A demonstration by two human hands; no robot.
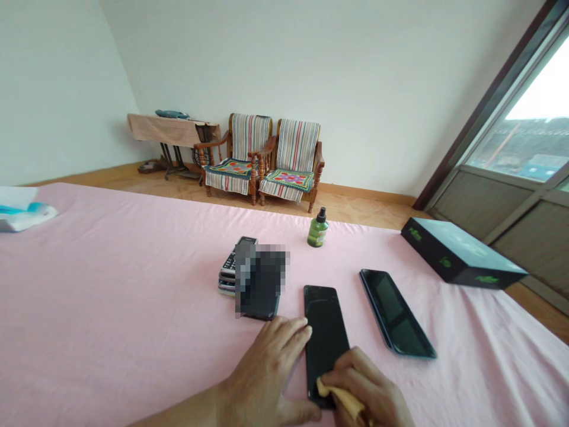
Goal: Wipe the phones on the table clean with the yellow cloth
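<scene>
A black smartphone (326, 338) lies face up on a pink bedsheet (133, 308). My left hand (267, 373) rests flat on the sheet, its fingertips against the phone's left edge. My right hand (367, 385) pinches a yellow cloth (341, 401) against the phone's lower end. To the right lies a second black phone (397, 313) with a glossy screen. On the left, a blurred-out black phone (264, 284) lies beside a small stack of older keypad phones (230, 270).
A green bottle (317, 230) stands beyond the phones. A black box with green print (462, 252) lies near the sheet's right side, and a white packet (24, 209) at its left edge. Wooden chairs (284, 160) stand by the far wall, and a window (520, 136) is at right.
</scene>
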